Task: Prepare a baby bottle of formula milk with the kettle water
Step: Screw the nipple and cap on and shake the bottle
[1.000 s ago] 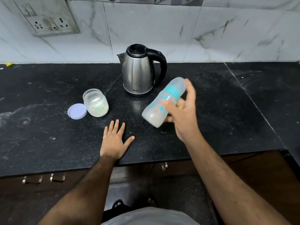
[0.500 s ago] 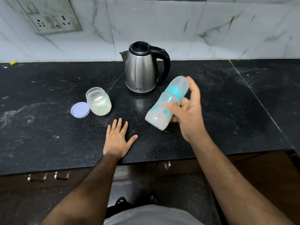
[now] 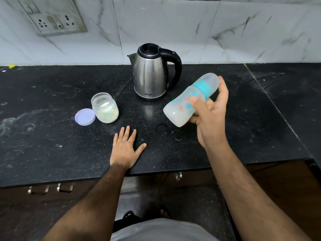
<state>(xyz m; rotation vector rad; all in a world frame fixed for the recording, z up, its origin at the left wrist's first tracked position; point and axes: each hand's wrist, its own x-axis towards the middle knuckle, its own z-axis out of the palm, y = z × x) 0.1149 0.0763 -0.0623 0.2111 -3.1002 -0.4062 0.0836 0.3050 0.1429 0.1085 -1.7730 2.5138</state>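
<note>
Now the right hand [image 3: 211, 117] grips a tilted, capped bottle [image 3: 189, 100] of cloudy milk above the black tabletop [image 3: 52, 145]. Left hand [image 3: 126, 147] lies flat, fingers straight. Beyond the fingers stands the kettle [image 3: 151, 73]; an open jar [image 3: 105, 107] and its lid [image 3: 85, 116] sit left.

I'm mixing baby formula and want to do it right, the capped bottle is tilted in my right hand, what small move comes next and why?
Probably give the bottle a few more shakes, then stand it upright on the counter. The right hand holds it tilted above the counter, cap on, with cloudy white liquid inside, so mixing seems the point. The left hand rests flat on the counter, clear of the open powder jar.
</note>
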